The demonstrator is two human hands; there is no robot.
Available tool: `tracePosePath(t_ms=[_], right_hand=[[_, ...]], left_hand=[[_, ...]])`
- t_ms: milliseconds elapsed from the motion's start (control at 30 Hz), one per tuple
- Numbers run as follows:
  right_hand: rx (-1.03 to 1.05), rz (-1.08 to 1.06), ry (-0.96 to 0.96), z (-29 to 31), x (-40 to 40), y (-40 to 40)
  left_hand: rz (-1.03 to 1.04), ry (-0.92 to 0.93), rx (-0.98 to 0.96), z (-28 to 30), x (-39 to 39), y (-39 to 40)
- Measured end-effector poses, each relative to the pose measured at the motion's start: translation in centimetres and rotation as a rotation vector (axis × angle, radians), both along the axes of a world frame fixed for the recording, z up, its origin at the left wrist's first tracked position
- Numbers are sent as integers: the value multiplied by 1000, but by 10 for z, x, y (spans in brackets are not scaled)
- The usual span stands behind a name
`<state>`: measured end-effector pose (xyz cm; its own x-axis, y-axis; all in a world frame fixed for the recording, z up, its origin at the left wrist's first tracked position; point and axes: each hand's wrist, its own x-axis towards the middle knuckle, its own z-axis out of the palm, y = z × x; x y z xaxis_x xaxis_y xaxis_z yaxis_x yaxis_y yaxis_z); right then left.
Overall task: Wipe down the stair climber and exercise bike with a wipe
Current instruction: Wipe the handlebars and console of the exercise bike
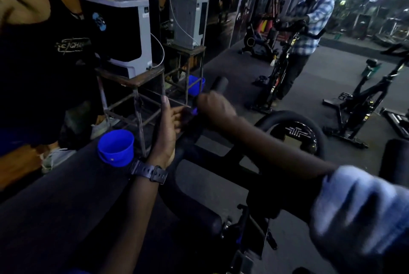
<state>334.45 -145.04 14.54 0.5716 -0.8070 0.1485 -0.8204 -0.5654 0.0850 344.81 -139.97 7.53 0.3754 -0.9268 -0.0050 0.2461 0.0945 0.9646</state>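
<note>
Mid-task on the exercise bike (221,163): right hand (215,107) curls round a bluish wipe (194,111) on its handlebar, left hand (169,127) fingers relaxed beside it. Stair climber unseen; progress unclear.

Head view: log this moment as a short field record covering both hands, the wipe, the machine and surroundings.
machine: exercise bike handlebar, black, in the foreground
left hand: wristwatch on wrist, fingers at the handlebar beside the right hand
right hand: curled over the bar; a small blue item shows at its fingers
wipe: not clearly identifiable; dim and blurred
nearby: blue cup; grey appliance on a metal stand
background: mirror reflecting a person at a bike
</note>
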Motion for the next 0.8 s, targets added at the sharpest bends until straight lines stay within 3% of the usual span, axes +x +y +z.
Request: tracePosePath(t_ms=[233, 300, 400, 533, 700, 800], right_hand=[[218, 220, -110, -52, 10, 58], [273, 322, -36, -56, 10, 80], [152, 560, 176, -39, 6, 110], [29, 498, -46, -36, 10, 52], [517, 690, -145, -36, -38, 108], [665, 840, -26, -21, -60, 133]], left_hand=[[38, 116, 105, -28, 8, 59], [67, 202, 102, -43, 3, 82], [191, 304, 115, -55, -2, 104], [165, 248, 90, -60, -11, 120], [236, 170, 88, -65, -16, 136], [310, 97, 114, -77, -24, 145]])
